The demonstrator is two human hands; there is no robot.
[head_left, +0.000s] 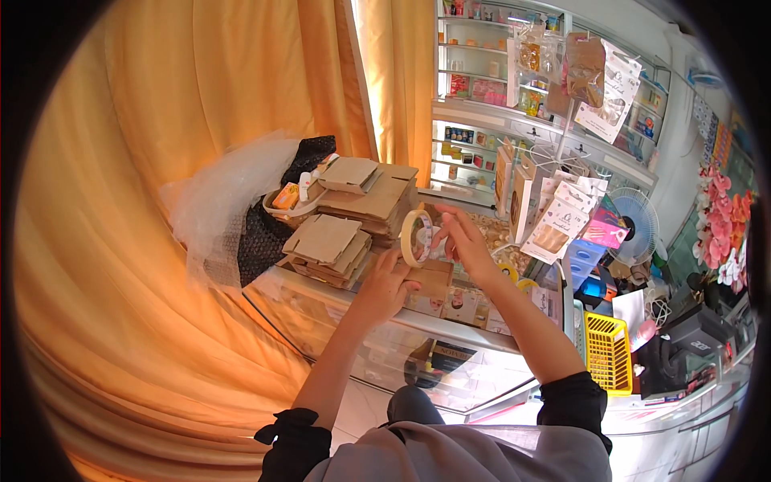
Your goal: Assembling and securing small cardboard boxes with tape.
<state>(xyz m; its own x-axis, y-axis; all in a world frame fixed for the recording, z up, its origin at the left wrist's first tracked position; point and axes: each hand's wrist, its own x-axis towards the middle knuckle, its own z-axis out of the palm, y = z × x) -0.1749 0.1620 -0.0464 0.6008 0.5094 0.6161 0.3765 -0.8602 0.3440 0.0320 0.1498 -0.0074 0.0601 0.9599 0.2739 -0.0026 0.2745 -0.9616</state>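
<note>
orange curtains (pixel 161 161) hang along the left of this shop corner; a glass display counter (pixel 458 331) serves as the work surface. item under handling: a roll of pale yellow adhesive tape (pixel 417 238), tilted nearly upright between the two hands, above the counter. whether its lower rim rests on anything cannot be told.

left hand (pixel 387 283): fingers loosely bent, tips at the roll's lower rim; firmness of grip not verifiable. right hand (pixel 464 239): fingers half bent and spread at the roll's far side; whether they pinch a tape end cannot be told from where i stand.

handling, in my judgement: let the left fingers steady the rim while the right thumb works along the outer face, and draw any strip out evenly, so it does not twist or stick to itself.

clearances: the near stack of folded cardboard boxes (pixel 325 245) sits just beside the left hand, so an outward elbow could nudge it. a wire display rack (pixel 554 157) with hanging packets limits reach beyond the right hand. best room appears to be upward and toward the body, over the counter's metal front edge.
</note>
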